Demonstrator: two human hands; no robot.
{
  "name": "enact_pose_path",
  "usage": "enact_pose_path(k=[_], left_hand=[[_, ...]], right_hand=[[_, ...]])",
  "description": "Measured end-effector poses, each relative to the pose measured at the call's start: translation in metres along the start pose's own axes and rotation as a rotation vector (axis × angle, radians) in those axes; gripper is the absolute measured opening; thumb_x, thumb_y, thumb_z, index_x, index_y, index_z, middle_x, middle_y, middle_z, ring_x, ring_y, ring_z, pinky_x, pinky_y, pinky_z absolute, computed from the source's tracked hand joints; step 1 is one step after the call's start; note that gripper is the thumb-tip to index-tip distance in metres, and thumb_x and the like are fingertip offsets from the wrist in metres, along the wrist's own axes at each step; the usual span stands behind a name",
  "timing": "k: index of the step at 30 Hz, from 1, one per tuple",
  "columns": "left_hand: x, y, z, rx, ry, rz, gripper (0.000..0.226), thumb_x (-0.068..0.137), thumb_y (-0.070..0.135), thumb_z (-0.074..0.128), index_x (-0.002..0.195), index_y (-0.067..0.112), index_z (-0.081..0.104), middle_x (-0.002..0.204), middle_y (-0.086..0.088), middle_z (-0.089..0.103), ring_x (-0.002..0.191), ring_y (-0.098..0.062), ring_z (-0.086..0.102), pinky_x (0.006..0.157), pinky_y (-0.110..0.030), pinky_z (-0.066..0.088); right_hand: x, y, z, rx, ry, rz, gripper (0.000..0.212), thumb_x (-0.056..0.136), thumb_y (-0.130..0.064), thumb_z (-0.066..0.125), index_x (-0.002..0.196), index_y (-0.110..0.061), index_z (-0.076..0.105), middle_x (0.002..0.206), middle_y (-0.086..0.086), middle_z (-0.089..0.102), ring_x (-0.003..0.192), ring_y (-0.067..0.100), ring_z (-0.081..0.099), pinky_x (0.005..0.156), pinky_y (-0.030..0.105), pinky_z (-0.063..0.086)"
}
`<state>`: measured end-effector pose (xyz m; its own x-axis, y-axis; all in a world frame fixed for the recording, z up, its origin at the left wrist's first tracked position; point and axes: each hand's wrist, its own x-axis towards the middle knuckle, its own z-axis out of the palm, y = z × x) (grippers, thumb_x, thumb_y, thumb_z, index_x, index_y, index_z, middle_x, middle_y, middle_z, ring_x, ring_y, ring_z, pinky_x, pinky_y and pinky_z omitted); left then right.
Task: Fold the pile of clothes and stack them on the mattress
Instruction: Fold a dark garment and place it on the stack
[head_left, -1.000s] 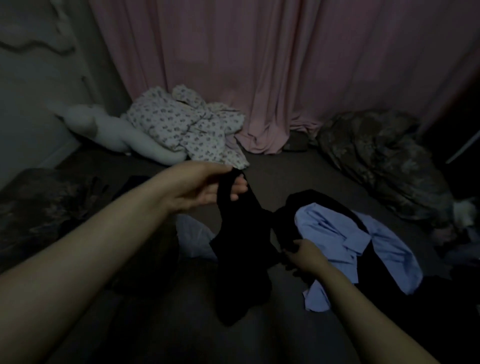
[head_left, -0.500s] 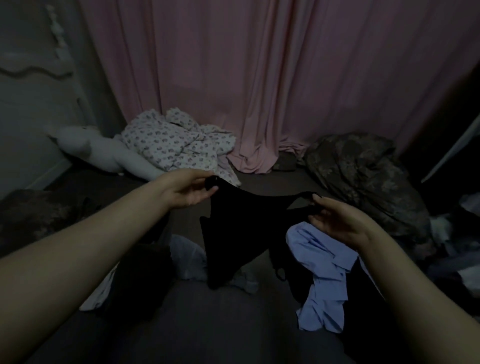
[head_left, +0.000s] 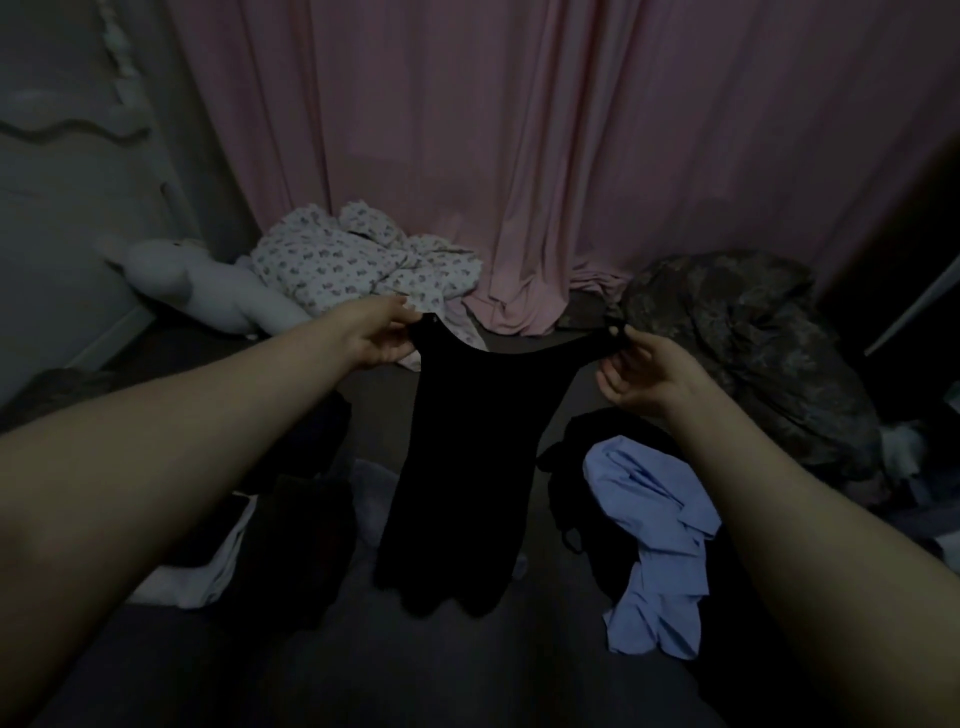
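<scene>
Hanging between both hands in the head view, the black top (head_left: 462, 467) is held up by its two upper corners, its long axis running straight down toward the dark mattress (head_left: 363, 675). The left hand (head_left: 376, 338) pinches one corner, the right hand (head_left: 636, 376) the other, both about equally far out. A blue shirt (head_left: 654, 535) lies crumpled below the right arm. Behind hang pink curtains (head_left: 571, 156), with floral bedding (head_left: 358, 265) at their foot.
</scene>
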<state>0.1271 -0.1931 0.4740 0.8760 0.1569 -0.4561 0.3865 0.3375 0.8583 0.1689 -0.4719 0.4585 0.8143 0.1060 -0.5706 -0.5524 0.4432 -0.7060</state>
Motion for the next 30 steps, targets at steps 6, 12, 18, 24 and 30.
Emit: enact_pose_path(k=[6, 12, 18, 24, 30], left_hand=[[0.02, 0.014, -0.016, 0.012, 0.043, 0.043, 0.044, 0.098, 0.001, 0.036, 0.138, 0.019, 0.042, 0.09, 0.001, 0.052, 0.079, -0.009, 0.053, 0.09, -0.028, 0.042], [0.02, 0.026, -0.027, -0.052, -0.002, 0.099, 0.029, 0.099, 0.01, 0.037, 0.118, 0.024, 0.053, 0.091, 0.009, 0.058, 0.089, -0.006, 0.057, 0.085, -0.026, 0.043], [-0.003, -0.001, -0.042, 0.001, 0.04, 0.025, 0.017, 0.094, 0.027, 0.051, 0.079, 0.023, 0.055, 0.081, 0.009, 0.056, 0.076, -0.005, 0.054, 0.072, -0.021, 0.045], [-0.027, -0.103, -0.06, 0.182, 0.134, -0.207, 0.018, 0.087, 0.029, 0.062, 0.072, 0.02, 0.056, 0.067, 0.004, 0.061, 0.058, -0.007, 0.059, 0.054, -0.019, 0.048], [-0.048, -0.263, -0.092, 0.303, 0.187, -0.572, 0.012, 0.089, 0.019, 0.062, 0.085, 0.018, 0.05, 0.08, 0.002, 0.055, 0.081, -0.012, 0.057, 0.061, -0.022, 0.035]], right_hand=[[0.015, -0.003, 0.033, 0.004, -0.071, -0.045, 0.022, 0.094, -0.02, 0.05, 0.073, -0.016, 0.054, 0.08, -0.004, 0.056, 0.084, 0.012, 0.055, 0.1, 0.033, 0.035], [0.007, -0.018, 0.057, -0.057, -0.139, -0.152, 0.02, 0.095, -0.024, 0.048, 0.076, -0.021, 0.056, 0.054, -0.009, 0.06, 0.068, 0.007, 0.049, 0.074, 0.023, 0.037], [-0.012, -0.007, 0.04, -0.144, -0.202, -0.256, 0.025, 0.096, -0.034, 0.047, 0.076, -0.024, 0.059, 0.062, -0.012, 0.059, 0.043, 0.003, 0.045, 0.039, 0.016, 0.024], [0.0, 0.069, -0.02, -0.471, -0.082, -0.051, 0.024, 0.087, -0.048, 0.058, 0.082, -0.024, 0.06, 0.08, -0.007, 0.056, 0.06, 0.009, 0.035, 0.044, 0.02, 0.029], [0.004, 0.196, -0.109, -0.59, 0.0, 0.247, 0.034, 0.084, -0.037, 0.066, 0.11, -0.016, 0.064, 0.096, 0.0, 0.067, 0.088, 0.017, 0.06, 0.07, 0.029, 0.044]])
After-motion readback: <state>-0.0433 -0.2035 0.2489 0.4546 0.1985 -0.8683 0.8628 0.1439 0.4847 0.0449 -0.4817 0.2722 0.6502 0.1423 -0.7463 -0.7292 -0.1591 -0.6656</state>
